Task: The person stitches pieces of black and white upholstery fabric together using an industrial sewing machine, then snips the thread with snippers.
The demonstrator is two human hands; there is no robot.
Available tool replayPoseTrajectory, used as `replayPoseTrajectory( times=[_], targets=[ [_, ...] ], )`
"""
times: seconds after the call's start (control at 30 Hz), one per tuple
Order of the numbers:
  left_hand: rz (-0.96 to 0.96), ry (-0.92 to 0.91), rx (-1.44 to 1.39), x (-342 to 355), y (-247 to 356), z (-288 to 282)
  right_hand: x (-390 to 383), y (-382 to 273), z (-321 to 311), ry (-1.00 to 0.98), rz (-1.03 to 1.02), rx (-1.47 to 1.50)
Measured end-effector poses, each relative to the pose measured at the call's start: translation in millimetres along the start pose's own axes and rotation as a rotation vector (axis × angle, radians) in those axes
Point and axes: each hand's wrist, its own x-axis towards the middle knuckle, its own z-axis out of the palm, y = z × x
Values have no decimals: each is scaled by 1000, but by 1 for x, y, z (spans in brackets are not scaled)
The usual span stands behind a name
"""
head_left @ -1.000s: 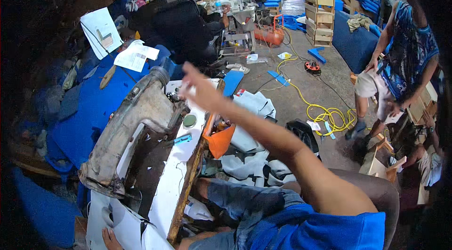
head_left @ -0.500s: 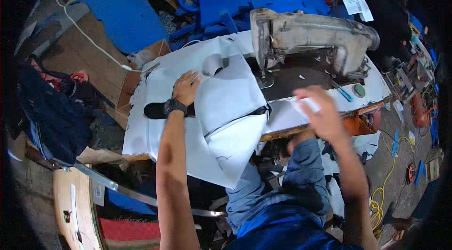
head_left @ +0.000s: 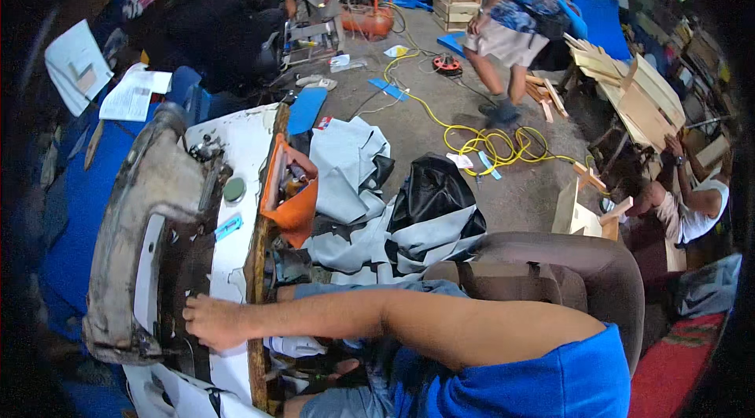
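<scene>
Right hand (head_left: 216, 324) lay at the lower left of the frame, over the border between the dark machine bed (head_left: 182, 261) and the white tabletop (head_left: 232, 265). Fingers were curled; whether they pinched anything small, could not tell. Left hand was out of view, its grip unknown.

White sheet (head_left: 179, 388) sat at the bottom left, close by the needle end of the sewing machine (head_left: 118, 249), part of it cut off by the frame edge. Right hand was near the sheet, apart from its visible part.

On handling, my judgement: the sheet looked supple and broad, so good work called for both palms spread flat, its weight borne by the tabletop, and no fold under the needle end. Fingertips were best held to the side of the needle's line, the eyes on that spot.

Blue cutter (head_left: 228, 227) and round green tin (head_left: 233, 190) lay further up the tabletop, left of centre; worth leaving clear of the sheet's path, the cutter especially, lest it nick the material.
</scene>
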Motion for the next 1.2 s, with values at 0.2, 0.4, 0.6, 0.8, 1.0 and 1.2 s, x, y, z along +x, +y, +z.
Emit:
replayPoseTrajectory(
  times=[0.2, 0.4, 0.6, 0.8, 1.0, 1.2],
  targets=[
    [228, 6, 234, 6, -39, -9, 7, -11, 19, 14, -12, -35],
    [-10, 14, 107, 1, -27, 1, 2, -7, 17, -45, -4, 6],
    [188, 67, 206, 1, -51, -5, 8, -12, 16, -7, -15, 40],
    [-83, 14, 34, -6, 7, -9, 2, -5, 19, 33, -17, 39],
    [-110, 3, 42, -1, -21, -8, 14, 5, 49, 61, -41, 48],
    [-148, 15, -23, 1, -12, -3, 10, 7, 39, 28, -29, 24]
  ],
)
